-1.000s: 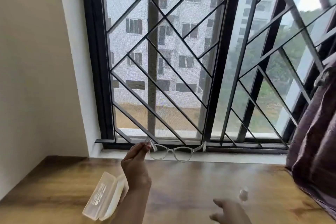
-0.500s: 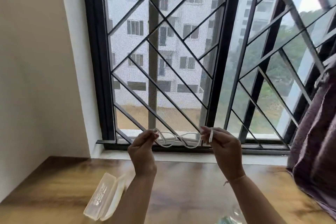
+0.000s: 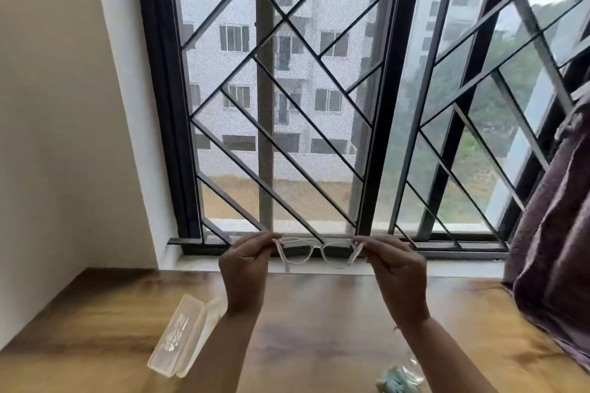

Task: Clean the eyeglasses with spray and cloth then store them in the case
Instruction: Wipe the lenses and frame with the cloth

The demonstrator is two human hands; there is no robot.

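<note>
Left hand (image 3: 245, 268) and right hand (image 3: 399, 271) each pinching one end of glasses (image 3: 314, 250), likely light and easy to snap; best held by frame, not lenses.

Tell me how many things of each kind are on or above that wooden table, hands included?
eyeglasses: 1
case: 1
cloth: 1
hands: 2 (left hand, right hand)
total: 5
Not counted: a clear shape by the cloth, too blurred to tell.
</note>
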